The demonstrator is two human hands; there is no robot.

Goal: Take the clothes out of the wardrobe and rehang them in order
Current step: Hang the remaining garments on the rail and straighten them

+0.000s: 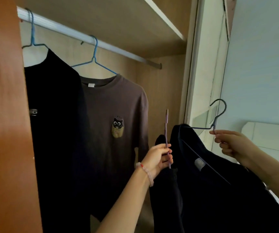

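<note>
- Left hand (159, 158) grips a purple hanger (166, 132), lower centre, upright, ready to hook I guess
- right hand (231, 143) pinches a second hanger (218, 113) under its hook, dark shirt (219, 190) dangling lower right
- brown tee (112, 106) and black top (54, 115) hang on the rail (78, 35), upper left

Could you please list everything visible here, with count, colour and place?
rail: one, silver, across wardrobe top
blue hangers: two, blue, hooked on rail
black garment: one, black, on left blue hanger
T-shirt: one, brownish, cat print, on right blue hanger
purple hanger: one, purple, in left hand
dark cloth: one, black, below left hand
dark hanger: one, grey-blue, in right hand
dark top: one, navy-black, on dark hanger
bracelet: one, pink, left wrist
hands: two, bare, gripping those hangers
</note>
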